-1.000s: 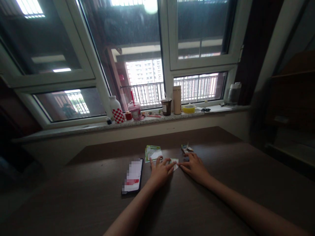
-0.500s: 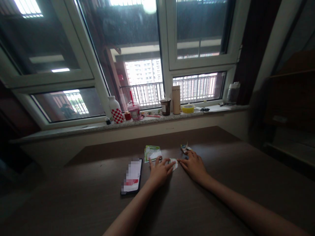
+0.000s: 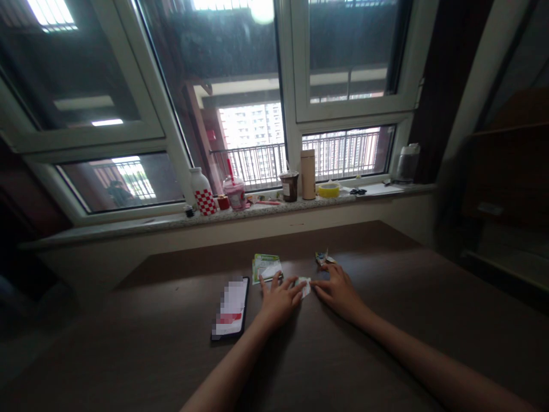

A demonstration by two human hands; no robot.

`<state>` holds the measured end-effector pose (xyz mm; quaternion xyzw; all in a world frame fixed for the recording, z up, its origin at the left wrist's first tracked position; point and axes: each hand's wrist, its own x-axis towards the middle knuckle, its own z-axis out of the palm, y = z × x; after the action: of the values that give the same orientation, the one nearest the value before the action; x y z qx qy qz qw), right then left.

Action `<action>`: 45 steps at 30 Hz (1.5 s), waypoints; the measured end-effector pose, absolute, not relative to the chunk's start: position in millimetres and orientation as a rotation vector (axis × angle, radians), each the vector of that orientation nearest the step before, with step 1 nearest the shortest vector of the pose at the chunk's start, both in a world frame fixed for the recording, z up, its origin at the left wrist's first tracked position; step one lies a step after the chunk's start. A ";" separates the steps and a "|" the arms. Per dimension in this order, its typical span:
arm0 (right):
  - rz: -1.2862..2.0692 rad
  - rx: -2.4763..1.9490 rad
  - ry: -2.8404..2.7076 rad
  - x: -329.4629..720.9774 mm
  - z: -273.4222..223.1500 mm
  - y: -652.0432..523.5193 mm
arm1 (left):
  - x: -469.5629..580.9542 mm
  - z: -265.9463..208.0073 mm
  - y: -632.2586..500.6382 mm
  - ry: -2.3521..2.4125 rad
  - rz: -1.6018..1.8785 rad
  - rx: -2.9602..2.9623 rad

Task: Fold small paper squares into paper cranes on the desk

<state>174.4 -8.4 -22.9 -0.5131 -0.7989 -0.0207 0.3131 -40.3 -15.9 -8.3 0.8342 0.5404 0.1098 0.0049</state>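
My left hand point(image 3: 279, 300) rests palm down with its fingers spread, pressing a small pale piece of paper or film point(image 3: 305, 288) against the table. Just beyond its fingertips lie green-and-white packets point(image 3: 266, 265), overlapping one another. My right hand point(image 3: 339, 290) is low on the table, fingers apart, its thumb side by the edge of the pale piece. Close to the right fingertips sits a small crumpled wrapper point(image 3: 322, 258) with dark and yellow print. Left of my left hand lies a phone point(image 3: 231, 309), its screen blurred out.
The brown table point(image 3: 141, 343) ends below a stone windowsill point(image 3: 261, 207). Along the sill stand a checkered bottle point(image 3: 203, 193), a pink drink cup point(image 3: 234, 193), a dark drink cup point(image 3: 289, 186), a tan flask point(image 3: 307, 174), a yellow tape roll point(image 3: 328, 190) and scissors point(image 3: 358, 191).
Hardly anything differs. The whole view has shifted by a few pixels, and both hands keep nearly the same place and pose.
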 end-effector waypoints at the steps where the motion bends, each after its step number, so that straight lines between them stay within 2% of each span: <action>1: -0.031 -1.345 -2.126 174.6 -23.0 -8.8 | -40.5 -8.3 -15.7 1.697 0.335 2.615; 11: -0.054 -1.635 -2.109 167.8 -16.8 -7.2 | -41.2 -7.7 -13.8 1.693 0.295 2.610; 24: -0.145 -1.608 -2.070 171.4 -29.4 -2.1 | -39.4 -6.6 -16.9 1.673 0.349 2.611; 45: 0.252 -1.167 -2.149 184.4 -28.3 -1.4 | -37.3 -8.6 -20.8 1.731 0.638 2.582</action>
<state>184.4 -1.4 -28.3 -0.4471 -0.8237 0.0968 0.3350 -37.3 -20.8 -8.6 0.8136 0.5454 0.2011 -0.0159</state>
